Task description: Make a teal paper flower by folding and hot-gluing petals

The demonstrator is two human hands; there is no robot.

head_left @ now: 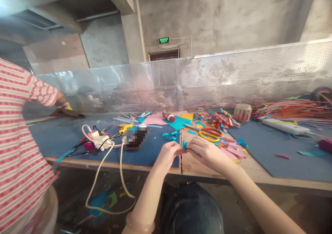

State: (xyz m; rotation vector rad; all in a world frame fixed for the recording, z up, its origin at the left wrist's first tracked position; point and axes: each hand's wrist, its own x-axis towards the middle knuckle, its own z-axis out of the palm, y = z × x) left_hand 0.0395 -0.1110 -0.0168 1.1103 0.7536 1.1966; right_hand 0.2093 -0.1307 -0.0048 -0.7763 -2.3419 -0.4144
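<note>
Between my fingertips is a small piece of folded blue paper [184, 144]. My left hand [171, 151] pinches it from the left, and my right hand [201, 148] grips it from the right, so most of its shape is hidden. Just beyond my hands lie several crumpled blue paper pieces [171, 136]. A pair of scissors with yellow and orange handles [209, 135] rests behind my right hand. Pink paper scraps [234, 150] are scattered to the right of that hand.
A glue bottle [168, 116] lies on coloured sheets. At left stand a power strip [102, 140] with cables and a phone [136, 138]. A jar [242, 113], another power strip [285, 126] and coloured strips [293, 109] are at right. A person in a striped shirt [19, 133] stands left.
</note>
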